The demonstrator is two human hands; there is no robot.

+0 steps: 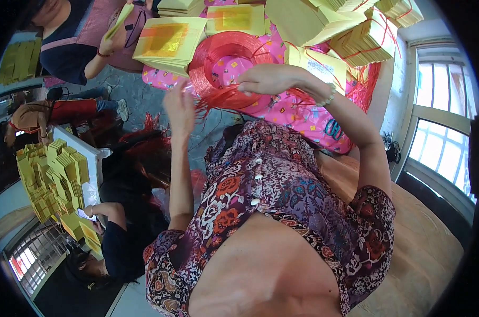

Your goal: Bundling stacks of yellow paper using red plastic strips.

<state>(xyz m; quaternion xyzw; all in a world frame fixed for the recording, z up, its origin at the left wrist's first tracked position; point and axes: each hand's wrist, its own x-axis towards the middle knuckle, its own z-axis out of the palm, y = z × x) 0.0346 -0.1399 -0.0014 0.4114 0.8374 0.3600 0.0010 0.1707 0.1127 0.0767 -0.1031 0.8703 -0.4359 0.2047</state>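
Note:
A coil of red plastic string (pixel 210 53) lies on a pink patterned cloth (pixel 303 119) in front of me. My right hand (pixel 266 79), with a bead bracelet at the wrist, pinches a bunch of red strands at the coil's near edge. My left hand (pixel 179 108) is raised just left of the loose, frayed strand ends (pixel 210 103), fingers straight and close together. It is blurred, and I cannot tell whether a thin strand runs through it. My flowered blouse fills the lower middle of the view.
Stacks of yellow paper (pixel 171 42) lie beyond the coil, several bundles (pixel 369 39) tied with red string. A person (pixel 75 50) at the upper left holds a yellow sheet. Two more people work beside a white table (pixel 91 153) with yellow stacks. Windows (pixel 440 137) are on the right.

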